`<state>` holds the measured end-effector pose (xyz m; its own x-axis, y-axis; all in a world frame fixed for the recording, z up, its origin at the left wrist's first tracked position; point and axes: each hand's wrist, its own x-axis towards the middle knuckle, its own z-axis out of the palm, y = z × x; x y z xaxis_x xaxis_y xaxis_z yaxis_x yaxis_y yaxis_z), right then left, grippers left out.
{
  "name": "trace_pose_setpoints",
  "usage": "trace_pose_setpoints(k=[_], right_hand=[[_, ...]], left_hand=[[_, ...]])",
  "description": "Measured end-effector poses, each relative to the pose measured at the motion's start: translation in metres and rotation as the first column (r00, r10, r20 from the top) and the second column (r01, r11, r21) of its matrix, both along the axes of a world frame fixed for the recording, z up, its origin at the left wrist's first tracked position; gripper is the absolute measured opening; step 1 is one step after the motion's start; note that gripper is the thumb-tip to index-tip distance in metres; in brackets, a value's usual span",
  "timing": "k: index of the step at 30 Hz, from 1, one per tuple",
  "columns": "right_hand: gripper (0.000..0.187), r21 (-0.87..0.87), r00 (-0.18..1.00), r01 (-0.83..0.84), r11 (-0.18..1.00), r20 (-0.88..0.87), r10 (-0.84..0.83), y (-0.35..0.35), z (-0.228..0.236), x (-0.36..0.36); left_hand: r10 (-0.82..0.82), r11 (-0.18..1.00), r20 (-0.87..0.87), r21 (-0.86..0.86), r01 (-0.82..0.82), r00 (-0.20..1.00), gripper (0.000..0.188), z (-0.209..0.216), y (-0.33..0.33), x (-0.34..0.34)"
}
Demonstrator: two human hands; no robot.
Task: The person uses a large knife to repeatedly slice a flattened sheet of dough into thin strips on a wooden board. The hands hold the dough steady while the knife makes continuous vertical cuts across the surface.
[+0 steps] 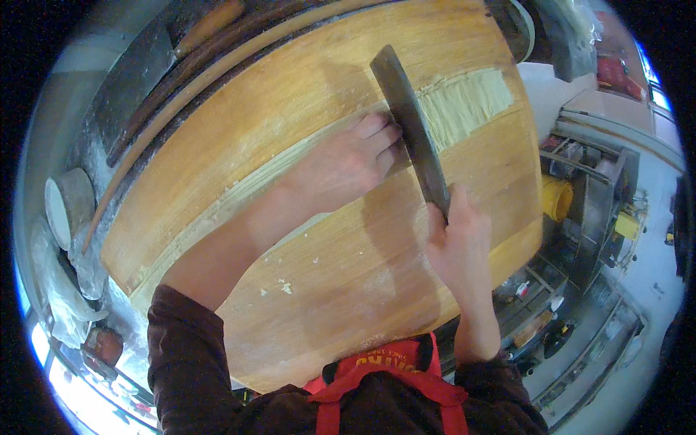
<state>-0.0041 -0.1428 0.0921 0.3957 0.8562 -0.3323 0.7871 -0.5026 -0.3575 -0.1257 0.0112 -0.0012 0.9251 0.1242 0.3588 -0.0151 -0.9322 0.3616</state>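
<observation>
A long, pale folded sheet of dough point(246, 187) runs across the wooden board point(341, 275) from the lower left toward the upper middle. My left hand point(346, 161) presses on it with curled fingers, the knuckles close beside the blade. In my right hand point(462, 243) is the handle of a broad cleaver point(409, 119), its blade standing across the dough and pointing away from me. To the right of the blade lie thin cut noodles point(471, 103) in a flat row. What lies under my left fingers is partly hidden.
Along the board's far left edge lie a long thin rolling pin point(199, 88), a darker rod and another wide blade point(138, 83). A white tub point(61, 210) and plastic bag point(69, 286) stand left. Dough crumbs point(286, 288) dot the board. A yellow bucket point(557, 197) stands beyond its right edge.
</observation>
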Motion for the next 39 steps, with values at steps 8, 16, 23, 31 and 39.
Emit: trace_pose_setpoints(k=[8, 16, 23, 31, 39], right_hand=[[0.025, -0.104, 0.999, 0.053, 0.993, -0.003, -0.054, 0.039, -0.013, 0.004], [0.026, 0.099, 0.995, -0.085, 0.991, 0.051, 0.080, 0.007, -0.005, -0.001], [0.024, -0.091, 0.998, -0.022, 0.996, 0.052, 0.027, 0.017, -0.002, -0.006], [0.021, 0.086, 1.000, 0.005, 0.996, -0.028, -0.002, 0.022, -0.014, 0.005], [0.022, -0.064, 0.999, -0.020, 0.998, 0.032, 0.022, 0.010, 0.002, -0.008]], left_hand=[[-0.006, 0.999, -0.025, -0.034, 0.006, 1.000, 0.028, 0.001, 0.000, 0.001], [0.011, 0.997, 0.030, -0.078, -0.009, 0.999, 0.030, -0.005, -0.002, -0.004], [0.009, 0.999, 0.035, -0.032, -0.008, 0.999, 0.032, -0.002, -0.001, -0.004], [0.026, 0.999, -0.025, 0.021, -0.025, 0.999, 0.030, 0.004, -0.002, -0.007], [0.020, 1.000, 0.010, -0.008, -0.020, 1.000, 0.028, -0.004, -0.002, -0.007]])
